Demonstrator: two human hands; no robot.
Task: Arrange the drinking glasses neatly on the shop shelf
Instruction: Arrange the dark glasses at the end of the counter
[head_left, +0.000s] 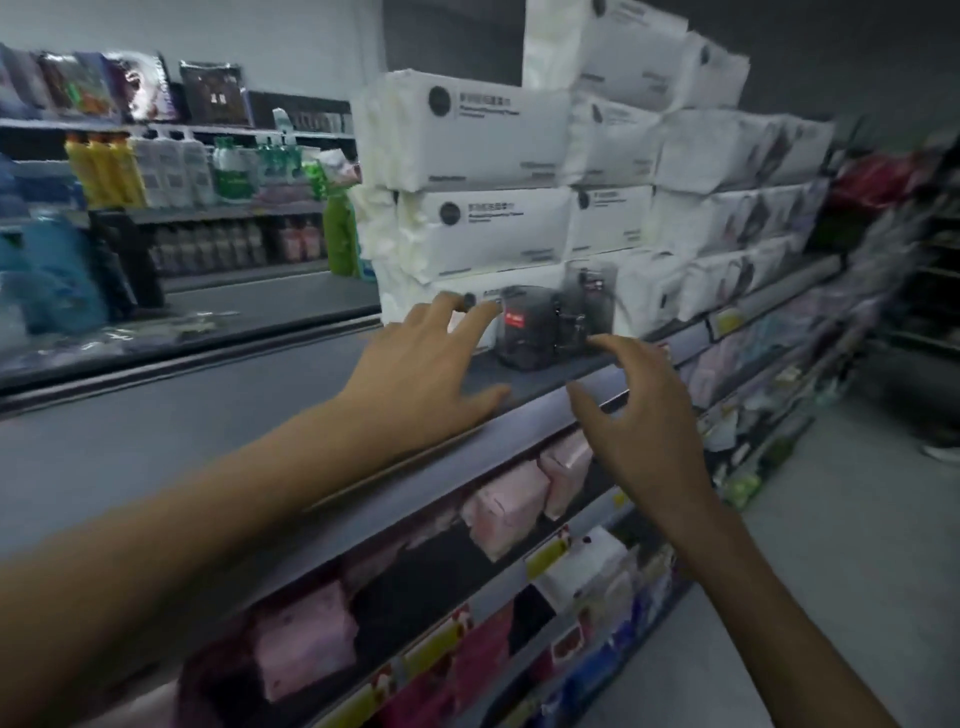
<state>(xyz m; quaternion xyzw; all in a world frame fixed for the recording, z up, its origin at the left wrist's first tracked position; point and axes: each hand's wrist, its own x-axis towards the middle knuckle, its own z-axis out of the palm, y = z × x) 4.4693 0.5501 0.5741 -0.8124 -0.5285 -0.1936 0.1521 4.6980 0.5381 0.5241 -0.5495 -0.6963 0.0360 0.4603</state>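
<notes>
Okay, nearest first: both forearms stretch out from the bottom of frame, bare, over the lower racks. Pink packs (506, 512) sit down there under the top ledge, w/ yellow tags (548, 556) along the rails.

Up to the shelf (519, 379), dark grey top. Left hand (421, 374) is over its front edge, fingers spread wide and fairly straight, thumb down by the lip, holding nothing. Right hand (644, 431) is just off the edge, fingers loosely curved and fanned apart, also holding nothing.

Now the target: a short dark glass (524, 330) stands upright on the shelf, dead between the two hands and just beyond them. Left fingertips (488, 307) are right beside its left side; right index tip is at its front-right corner. Contact? Can't tell, the pic's too smeared. Neither hand is wrapped round it.

Just behind and to the right, a tall glass (589, 288), also upright, smoky, close beside the short one. Whether they touch, can't say.

Behind both: white tissue packs (483, 135), stacked several rows high, running off to the right along the shelf.

Far left, across the aisle, another rack w/ yellow, white and green bottles (106, 169), all blurry.
</notes>
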